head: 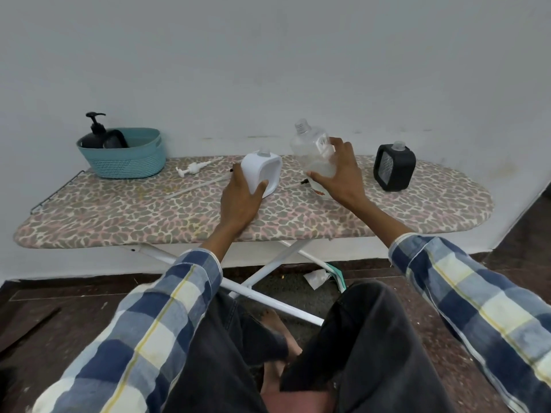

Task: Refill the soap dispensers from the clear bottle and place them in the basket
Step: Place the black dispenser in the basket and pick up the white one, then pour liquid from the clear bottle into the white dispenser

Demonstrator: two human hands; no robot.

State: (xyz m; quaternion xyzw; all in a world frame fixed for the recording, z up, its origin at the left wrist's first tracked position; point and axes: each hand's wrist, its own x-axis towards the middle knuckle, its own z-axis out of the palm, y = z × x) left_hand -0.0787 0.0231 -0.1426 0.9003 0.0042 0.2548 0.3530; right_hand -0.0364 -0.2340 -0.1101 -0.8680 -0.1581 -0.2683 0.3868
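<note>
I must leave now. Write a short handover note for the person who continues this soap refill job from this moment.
Left hand grips the white square dispenser, uncapped, on the leopard-print ironing board.
Right hand holds the clear plastic bottle, cap off.
Done: one black pump dispenser stands in the teal basket.
Left: fill the white one, refit the white pump lying by the basket, then handle the black square dispenser, also uncapped; basket both.

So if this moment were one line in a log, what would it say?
left hand grips white dispenser | right hand holds clear bottle, uncapped | black dispenser open, waiting | basket holds one
</note>
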